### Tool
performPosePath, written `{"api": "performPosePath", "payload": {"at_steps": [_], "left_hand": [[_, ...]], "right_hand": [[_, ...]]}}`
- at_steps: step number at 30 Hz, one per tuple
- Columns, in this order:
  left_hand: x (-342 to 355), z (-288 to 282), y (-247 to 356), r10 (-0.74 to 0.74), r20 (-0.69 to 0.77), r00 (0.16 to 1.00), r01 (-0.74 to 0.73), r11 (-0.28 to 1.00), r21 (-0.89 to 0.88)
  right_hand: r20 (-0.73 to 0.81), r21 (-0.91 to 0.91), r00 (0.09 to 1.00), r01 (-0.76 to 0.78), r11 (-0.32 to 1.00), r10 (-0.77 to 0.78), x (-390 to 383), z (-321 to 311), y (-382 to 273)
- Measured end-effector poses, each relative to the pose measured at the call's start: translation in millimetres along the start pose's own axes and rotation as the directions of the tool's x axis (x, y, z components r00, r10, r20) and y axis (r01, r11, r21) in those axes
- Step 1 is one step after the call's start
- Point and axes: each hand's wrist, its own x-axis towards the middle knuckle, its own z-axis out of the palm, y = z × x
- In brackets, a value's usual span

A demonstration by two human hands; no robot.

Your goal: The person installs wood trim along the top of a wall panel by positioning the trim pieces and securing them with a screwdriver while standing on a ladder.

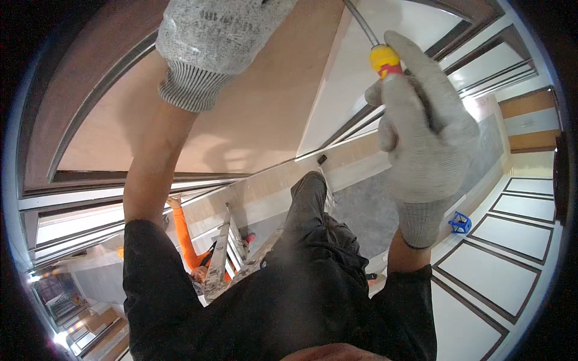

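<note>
My right hand (427,129), in a pale grey work glove, grips a screwdriver (385,59) by its yellow and red handle. Its metal shaft points up and leaves the picture at the top edge, so the tip is out of sight. My left hand (211,36) wears a speckled grey glove with a ribbed cuff and is raised at the upper left. The top edge cuts off its fingers. Behind it spreads a large beige panel (265,102) with a dark frame, and a white panel (343,90) adjoins it on the right.
Below me stands a paint-spotted ladder (220,253), beside my dark-trousered leg (307,204). Another person in an orange sleeve (185,237) is at the lower left, one hand raised to the frame. A blue stool (460,223) stands by white panels with dark trim (487,277).
</note>
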Motion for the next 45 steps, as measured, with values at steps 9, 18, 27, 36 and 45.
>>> {"api": "performPosePath", "payload": {"at_steps": [9, 18, 27, 36, 45], "left_hand": [[16.1, -8.6, 7.1, -0.004, 0.200, 0.980, 0.021, 0.997, -0.080], [38.9, -6.2, 8.2, 0.027, 0.223, 0.974, 0.005, 0.990, -0.141], [30.9, 1.7, 9.3, 0.006, 0.238, 0.971, 0.008, 0.998, -0.060], [21.6, -0.3, 11.8, -0.008, 0.138, 0.990, 0.019, 0.997, -0.077], [30.3, 15.6, 10.7, 0.007, 0.064, 0.998, 0.000, 0.994, -0.112]], "right_hand": [[0.398, 0.850, 0.825, -0.497, 0.177, 0.402, 10.0, 2.1, 2.0], [0.286, 0.746, 0.881, -0.451, 0.490, 0.376, 22.4, -10.1, 4.4], [0.036, -0.204, 0.998, 0.065, 0.977, -0.059, 12.3, -12.6, -2.4], [-0.039, -0.534, 0.962, 0.209, 0.820, -0.270, -5.6, 15.9, -3.7], [0.158, 0.670, 0.899, -0.402, 0.625, 0.408, 10.2, 0.7, -3.1]]}}
